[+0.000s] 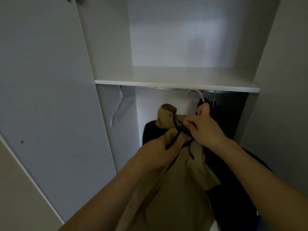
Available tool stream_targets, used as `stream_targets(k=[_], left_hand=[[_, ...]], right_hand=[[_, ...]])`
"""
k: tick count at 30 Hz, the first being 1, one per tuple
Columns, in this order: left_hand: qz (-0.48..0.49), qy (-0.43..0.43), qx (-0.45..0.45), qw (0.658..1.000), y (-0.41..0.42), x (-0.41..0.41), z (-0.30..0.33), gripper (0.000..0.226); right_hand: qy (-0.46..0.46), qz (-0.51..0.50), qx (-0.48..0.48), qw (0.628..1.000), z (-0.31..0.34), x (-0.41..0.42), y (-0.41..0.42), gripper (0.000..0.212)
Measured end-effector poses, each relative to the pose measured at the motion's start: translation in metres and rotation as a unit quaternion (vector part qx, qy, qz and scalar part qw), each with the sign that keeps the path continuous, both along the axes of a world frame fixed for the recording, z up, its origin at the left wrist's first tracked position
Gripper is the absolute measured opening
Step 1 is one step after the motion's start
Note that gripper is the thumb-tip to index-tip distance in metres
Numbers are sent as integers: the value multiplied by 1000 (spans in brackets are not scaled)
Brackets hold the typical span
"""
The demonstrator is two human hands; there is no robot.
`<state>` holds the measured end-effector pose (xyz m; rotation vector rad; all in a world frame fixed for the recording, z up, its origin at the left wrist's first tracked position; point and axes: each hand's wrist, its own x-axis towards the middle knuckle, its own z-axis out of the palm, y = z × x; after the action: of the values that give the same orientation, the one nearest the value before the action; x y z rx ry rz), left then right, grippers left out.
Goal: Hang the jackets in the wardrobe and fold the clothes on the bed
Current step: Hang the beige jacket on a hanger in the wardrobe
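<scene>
A tan jacket [175, 180] with dark trim hangs down in front of me inside the open wardrobe. My left hand [155, 154] grips its fabric near the collar on the left. My right hand [205, 127] holds the neck of a pink hanger [194, 95] together with the jacket's collar. The hanger's hook reaches up to the rail just under the shelf. A black garment [225, 165] hangs behind and to the right of the tan jacket, partly hidden by my right arm.
A white shelf [176, 80] crosses the wardrobe above the rail. Several white hangers [120, 109] hang at the rail's left end. The open wardrobe door [46, 97] stands at the left, and the side panel [275, 97] at the right.
</scene>
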<state>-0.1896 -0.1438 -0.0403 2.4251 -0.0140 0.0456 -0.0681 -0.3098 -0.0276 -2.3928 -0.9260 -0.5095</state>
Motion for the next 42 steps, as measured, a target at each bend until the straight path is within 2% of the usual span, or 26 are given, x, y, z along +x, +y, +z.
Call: stream_targets(k=[3, 7, 10, 12, 14, 16, 19, 21, 23, 25, 28, 30, 31, 33, 36, 39, 42], left_hand=[[-17, -91, -56, 994, -18, 18, -11, 33], [-59, -133, -137, 980, -11, 7, -11, 36], [-57, -81, -172, 980, 4, 1, -9, 27], [-11, -50, -211, 976, 15, 4, -11, 22], [24, -31, -227, 973, 25, 5, -18, 28], [33, -6, -243, 969, 38, 2, -27, 30], [35, 62, -278, 958, 42, 1, -37, 12], [18, 99, -284, 954, 30, 5, -45, 13], [-3, 99, -284, 954, 18, 8, -54, 18], [-10, 67, -316, 946, 18, 3, -55, 24], [68, 41, -429, 900, 34, 2, -52, 30], [99, 55, -490, 864, 38, 2, -41, 28], [94, 65, -497, 860, 36, 3, -33, 24], [71, 77, -487, 867, 29, 5, -17, 24], [29, 55, -434, 899, 24, 8, -3, 14], [1, 7, -332, 943, 22, 5, -6, 18], [-1, -95, -221, 971, 15, 6, -11, 23]], right_hand=[[27, 11, 42, 999, 2, -2, 5, 12], [73, 0, 46, 996, 9, 0, -6, 15], [107, 24, 56, 992, 15, -5, -3, 18], [155, 31, 105, 982, 23, -6, 0, 18], [192, 21, 157, 968, 30, -3, -6, 16], [233, 13, 204, 951, 33, -1, -15, 28], [282, 13, 274, 919, 28, -5, -18, 37], [288, 16, 282, 915, 22, -7, -13, 41], [259, 10, 250, 933, 18, -6, -12, 44], [168, -28, 185, 968, 14, 0, -19, 40], [35, -87, 49, 994, 7, 10, -43, 37], [-1, -115, -22, 993, 1, 14, -54, 40], [-2, -128, -43, 991, -3, 16, -56, 40], [35, -154, -48, 986, -9, 19, -56, 35], [139, -168, 3, 976, -12, 19, -53, 31], [139, -107, 51, 983, -15, 12, -46, 31], [135, 20, -16, 991, -19, 0, -35, 68]])
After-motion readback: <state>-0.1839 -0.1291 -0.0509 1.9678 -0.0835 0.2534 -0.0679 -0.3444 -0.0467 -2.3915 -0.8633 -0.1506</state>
